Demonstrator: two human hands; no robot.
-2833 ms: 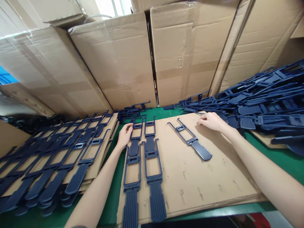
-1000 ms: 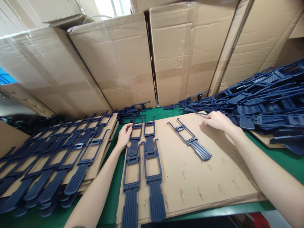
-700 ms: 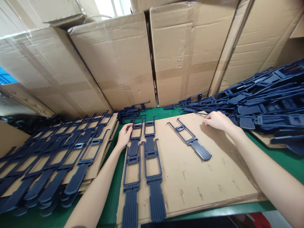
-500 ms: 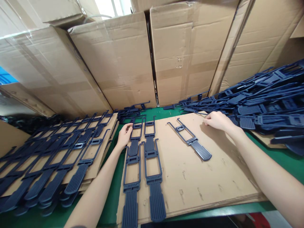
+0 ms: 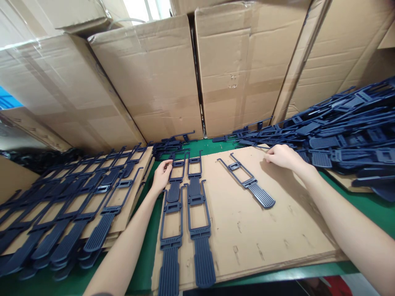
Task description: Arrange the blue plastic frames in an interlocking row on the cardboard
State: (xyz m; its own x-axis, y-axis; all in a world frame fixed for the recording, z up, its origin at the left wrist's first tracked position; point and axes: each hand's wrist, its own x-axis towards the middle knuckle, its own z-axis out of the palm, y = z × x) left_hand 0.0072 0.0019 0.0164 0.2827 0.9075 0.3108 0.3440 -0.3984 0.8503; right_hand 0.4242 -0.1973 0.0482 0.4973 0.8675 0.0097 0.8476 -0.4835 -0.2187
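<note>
My left hand (image 5: 161,175) rests at the left edge of a brown cardboard sheet (image 5: 247,230), its curled fingers touching the top of a dark blue plastic frame part (image 5: 174,181). Several such parts lie in two neat columns there (image 5: 197,213). One more blue part (image 5: 247,181) lies askew in the middle of the sheet. My right hand (image 5: 282,156) sits at the sheet's far right corner, fingers curled, against the edge of a big loose heap of blue parts (image 5: 345,135). What its fingers pinch is hidden.
Left of the sheet, stacked cardboard layers (image 5: 74,197) carry rows of the same blue parts. Tall cardboard boxes (image 5: 160,78) wall off the back. The bench top is green (image 5: 364,205). A few parts (image 5: 169,144) lie by the boxes.
My right hand has shifted slightly to the right toward the heap since the oldest frame. Everything else has stayed still.
</note>
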